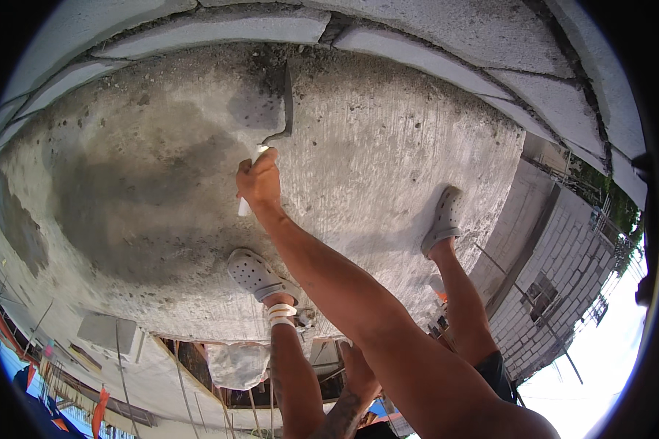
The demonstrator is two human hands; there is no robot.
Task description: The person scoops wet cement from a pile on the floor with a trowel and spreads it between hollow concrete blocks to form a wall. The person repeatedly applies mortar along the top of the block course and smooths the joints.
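My right hand (260, 179) is closed round the white handle (244, 208) of a trowel, in the middle of the view. Its narrow metal blade (288, 102) points away from me, edge-on, and lies close to the concrete floor (359, 183) near the foot of the block wall. My left hand (359, 372) is low in the view, between my legs and beside my left shin. Its fingers are partly hidden, so whether it holds anything does not show.
A grey block wall (432, 58) with dark joints curves along the far side. My feet, in grey clogs (254, 276), stand on the slab. Darker, damp-looking patches (124, 190) mark the floor at left. Beyond the near edge are a whitish sack (238, 364) and thin rods.
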